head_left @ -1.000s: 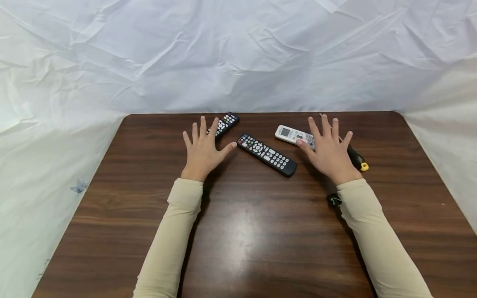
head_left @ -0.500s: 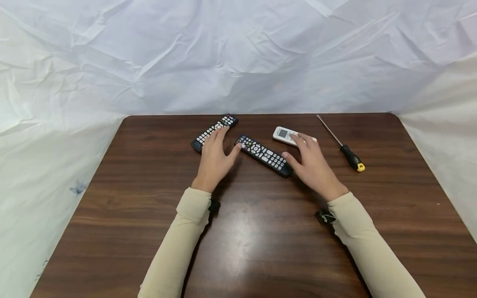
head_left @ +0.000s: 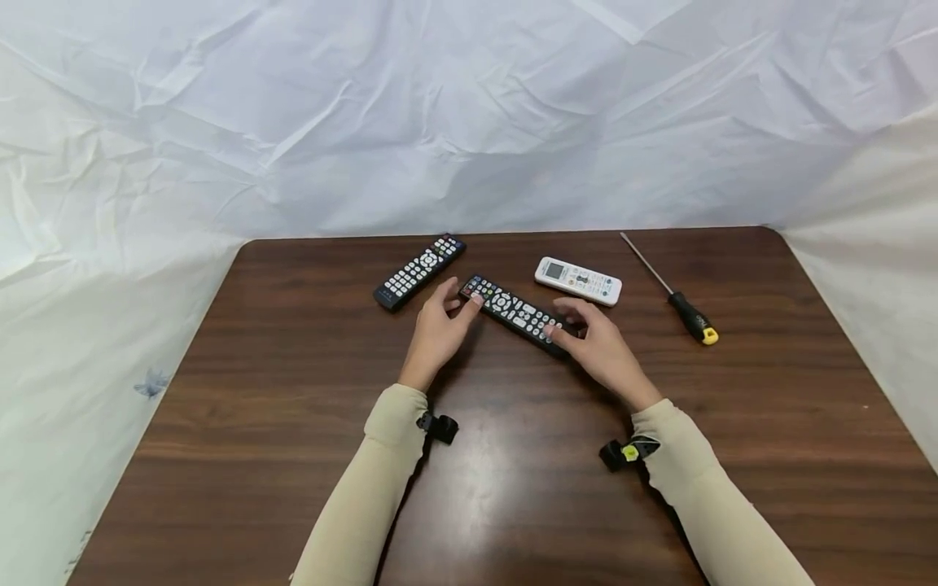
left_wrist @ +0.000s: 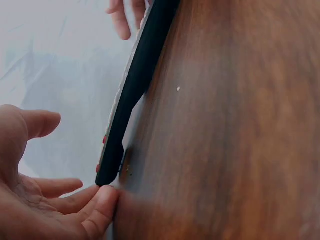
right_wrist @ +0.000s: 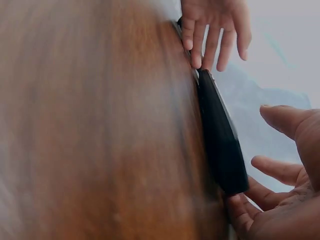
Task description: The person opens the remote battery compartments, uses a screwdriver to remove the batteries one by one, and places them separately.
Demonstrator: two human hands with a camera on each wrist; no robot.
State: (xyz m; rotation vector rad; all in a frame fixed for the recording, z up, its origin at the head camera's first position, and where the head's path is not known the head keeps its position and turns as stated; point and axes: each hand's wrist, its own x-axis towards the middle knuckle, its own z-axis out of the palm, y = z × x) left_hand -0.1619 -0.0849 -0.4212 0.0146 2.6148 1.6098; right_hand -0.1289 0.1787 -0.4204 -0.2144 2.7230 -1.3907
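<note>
A black remote control (head_left: 513,308) with white buttons lies slanted on the table, with one hand at each end. My left hand (head_left: 432,338) is at its upper left end; in the left wrist view that hand's fingertips (left_wrist: 106,196) meet the remote's tip, while the thumb (left_wrist: 44,123) stays apart. At the lower right end is my right hand (head_left: 602,354). The right wrist view shows its fingers (right_wrist: 239,207) against the end of the remote (right_wrist: 220,135), the thumb (right_wrist: 282,119) raised away from it. Neither thumb presses the remote.
Behind my left hand lies a second black remote (head_left: 420,273). A white remote (head_left: 578,281) with a small screen rests beyond my right hand, and a screwdriver (head_left: 689,316) with black and yellow handle lies farther right. A white sheet (head_left: 469,114) hangs behind the brown table (head_left: 256,366).
Both hands, first spread wide over the outer things, have come down and inward to the ends of the middle black remote. The white remote and the screwdriver are now uncovered.
</note>
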